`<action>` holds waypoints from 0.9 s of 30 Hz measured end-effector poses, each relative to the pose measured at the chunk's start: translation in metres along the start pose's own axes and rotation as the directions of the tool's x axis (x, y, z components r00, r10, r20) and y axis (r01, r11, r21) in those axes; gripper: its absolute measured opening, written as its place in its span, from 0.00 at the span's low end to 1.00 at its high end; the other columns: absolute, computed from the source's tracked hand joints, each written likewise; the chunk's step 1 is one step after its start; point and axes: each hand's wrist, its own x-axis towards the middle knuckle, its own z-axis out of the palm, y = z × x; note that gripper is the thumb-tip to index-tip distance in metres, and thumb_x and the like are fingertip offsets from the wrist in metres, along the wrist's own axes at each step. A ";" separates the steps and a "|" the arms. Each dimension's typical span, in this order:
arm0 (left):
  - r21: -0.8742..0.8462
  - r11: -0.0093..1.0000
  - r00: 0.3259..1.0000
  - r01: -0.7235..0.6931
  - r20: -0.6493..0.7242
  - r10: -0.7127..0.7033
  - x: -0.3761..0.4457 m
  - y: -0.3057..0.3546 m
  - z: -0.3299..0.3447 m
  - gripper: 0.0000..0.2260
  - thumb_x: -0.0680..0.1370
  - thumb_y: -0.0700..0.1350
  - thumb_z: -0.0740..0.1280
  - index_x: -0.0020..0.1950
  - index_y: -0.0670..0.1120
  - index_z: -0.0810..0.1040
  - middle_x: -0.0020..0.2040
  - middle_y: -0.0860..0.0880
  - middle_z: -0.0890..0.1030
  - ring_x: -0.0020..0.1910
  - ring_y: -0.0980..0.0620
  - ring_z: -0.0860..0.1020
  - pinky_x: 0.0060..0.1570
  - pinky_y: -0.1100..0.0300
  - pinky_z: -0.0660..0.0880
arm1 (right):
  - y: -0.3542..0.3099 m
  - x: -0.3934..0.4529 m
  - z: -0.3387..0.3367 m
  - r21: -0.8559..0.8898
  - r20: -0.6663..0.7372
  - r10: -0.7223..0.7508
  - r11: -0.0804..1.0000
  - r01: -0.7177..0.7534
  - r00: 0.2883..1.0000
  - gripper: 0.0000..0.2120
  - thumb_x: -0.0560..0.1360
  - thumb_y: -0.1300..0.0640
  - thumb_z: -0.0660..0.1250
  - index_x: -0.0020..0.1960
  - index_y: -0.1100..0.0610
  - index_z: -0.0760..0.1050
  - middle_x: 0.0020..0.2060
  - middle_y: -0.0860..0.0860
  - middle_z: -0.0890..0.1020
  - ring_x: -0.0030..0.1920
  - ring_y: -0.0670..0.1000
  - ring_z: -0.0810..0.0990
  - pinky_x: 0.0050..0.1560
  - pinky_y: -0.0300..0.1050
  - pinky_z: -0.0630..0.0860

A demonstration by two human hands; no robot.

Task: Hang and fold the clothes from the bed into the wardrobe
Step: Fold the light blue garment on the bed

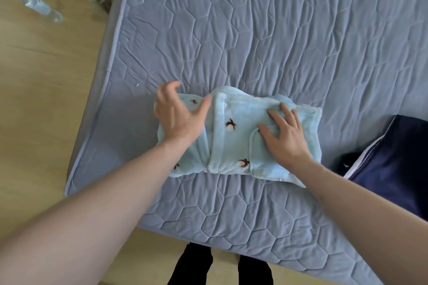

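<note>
— Where is the garment?
— The folded light-blue fleece garment [234,136] lies on the bed [278,41], near its front edge.
— And the hands?
— Right hand [286,136] presses flat, fingers spread. Left hand [178,115] is spread, touching the garment's left end.

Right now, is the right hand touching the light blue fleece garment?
Touching. The head view shows the right hand lying flat, fingers spread, on the light blue fleece garment.

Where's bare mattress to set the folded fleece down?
Free: the quilted blue mattress beyond the light-blue fleece garment, and the strip along its near edge. Crowded: right side, where the navy garment lies; both hands, left hand and right hand, cover the fleece.
</note>
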 end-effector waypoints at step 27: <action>-0.246 0.646 0.550 0.722 0.770 -0.322 -0.054 -0.025 -0.096 0.22 0.70 0.49 0.81 0.61 0.45 0.82 0.53 0.45 0.87 0.53 0.44 0.86 0.59 0.40 0.80 | 0.011 -0.057 -0.072 0.565 0.188 0.439 0.683 -0.463 0.878 0.20 0.69 0.41 0.79 0.53 0.53 0.81 0.45 0.52 0.87 0.46 0.55 0.86 0.41 0.46 0.79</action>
